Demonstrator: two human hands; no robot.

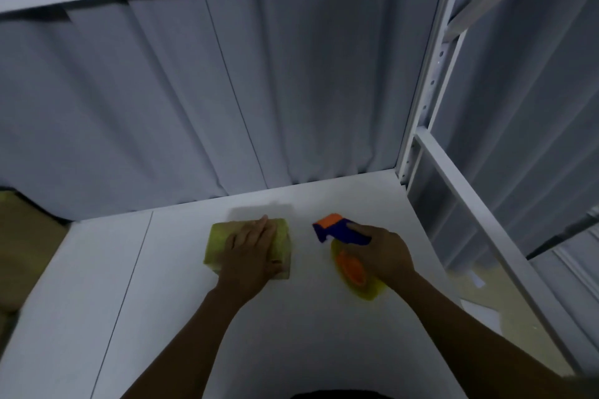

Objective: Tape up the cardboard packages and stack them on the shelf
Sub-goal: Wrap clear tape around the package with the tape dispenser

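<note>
Package [220, 238] under flat left grip [251, 251]

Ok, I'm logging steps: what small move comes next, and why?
Probably bring the dispenser onto the box: the left hand lies flat on the box, and the right hand grips the dispenser beside it, apart from it.

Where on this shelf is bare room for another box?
Bare: left of the package, out to the left edge of the shelf, and the strip behind it up to the curtain. Crowded: between package and tape dispenser.
</note>
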